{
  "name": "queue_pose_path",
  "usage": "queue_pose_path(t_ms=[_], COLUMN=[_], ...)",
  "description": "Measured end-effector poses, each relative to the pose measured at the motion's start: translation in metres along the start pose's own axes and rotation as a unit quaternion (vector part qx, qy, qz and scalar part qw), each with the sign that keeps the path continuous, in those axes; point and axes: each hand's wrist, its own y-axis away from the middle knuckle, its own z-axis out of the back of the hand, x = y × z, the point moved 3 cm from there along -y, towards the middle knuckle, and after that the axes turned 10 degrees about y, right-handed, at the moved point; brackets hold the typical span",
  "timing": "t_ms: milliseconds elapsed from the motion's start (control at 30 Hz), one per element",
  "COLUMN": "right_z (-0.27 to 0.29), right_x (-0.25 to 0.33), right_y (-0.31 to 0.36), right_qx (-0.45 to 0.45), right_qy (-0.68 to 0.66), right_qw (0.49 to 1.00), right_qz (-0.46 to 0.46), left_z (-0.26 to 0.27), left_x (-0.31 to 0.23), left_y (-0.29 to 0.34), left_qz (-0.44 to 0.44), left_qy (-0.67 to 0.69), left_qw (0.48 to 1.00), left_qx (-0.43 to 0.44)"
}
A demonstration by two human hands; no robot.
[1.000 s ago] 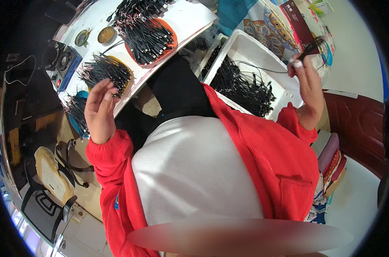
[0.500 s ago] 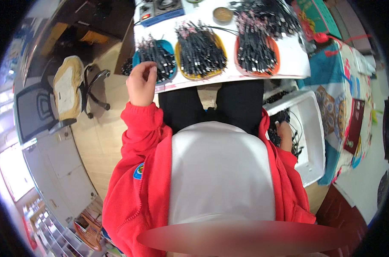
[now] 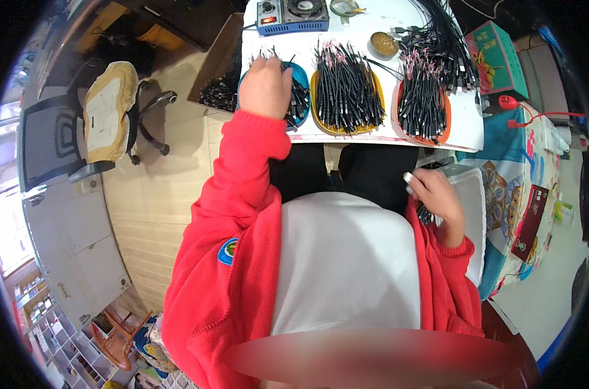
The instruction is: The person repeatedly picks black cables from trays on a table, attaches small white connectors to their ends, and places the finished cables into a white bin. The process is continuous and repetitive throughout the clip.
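Observation:
My left hand [image 3: 266, 89] is over the blue tray [image 3: 300, 72] of short black cables at the table's left. Its fingers are bent among the cables' stripped ends, and what they pinch is hidden. My right hand [image 3: 439, 196] is raised beside my right thigh, above the white foam box [image 3: 474, 211]. Its fingertips are closed on a small white-tipped piece [image 3: 408, 177], too small to name. A yellow tray [image 3: 316, 110] and an orange tray [image 3: 446, 120] hold more black cables [image 3: 348, 91] with pinkish wire ends.
At the back stand a blue box-shaped device [image 3: 294, 24] with a round top and a small bowl [image 3: 384, 44] of brownish stuff. More cables [image 3: 430, 39] lie at the far right. A cardboard box [image 3: 207, 81] of cables is left of the table. An office chair [image 3: 106, 123] stands further left.
My right hand has come up out of the foam box with a small white-tipped piece. My left hand has moved forward over the blue tray. The whole view has shifted.

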Motion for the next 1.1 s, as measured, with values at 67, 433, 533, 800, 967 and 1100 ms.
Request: queue_pose_path(t_ms=[67, 433, 533, 800, 967, 1100], right_z=[0.005, 0.028, 0.038, 0.040, 0.015, -0.005], right_x=[0.023, 0.081, 0.097, 0.128, 0.112, 0.107], right_y=[-0.020, -0.062, -0.072, -0.068, -0.076, -0.083], right_qx=[-0.036, -0.182, -0.250, -0.360, -0.100, 0.002], right_qy=[0.066, -0.018, -0.192, -0.170, -0.630, -0.734], right_qw=[0.996, 0.975, 0.934, 0.871, 0.734, 0.654], right_qz=[0.050, 0.126, 0.169, 0.289, 0.233, 0.185], left_z=[-0.017, 0.016, 0.034, 0.051, 0.033, 0.024], left_x=[0.000, -0.008, -0.037, -0.086, -0.094, -0.101], left_y=[-0.011, -0.009, 0.011, 0.044, 0.064, 0.076], left_qz=[0.035, 0.109, 0.125, 0.044, 0.199, 0.240], left_qy=[-0.065, 0.278, 0.375, 0.342, 0.661, 0.720], left_qw=[0.995, 0.952, 0.919, 0.936, 0.686, 0.581], left_qx=[0.070, -0.062, 0.001, 0.075, 0.229, 0.294])
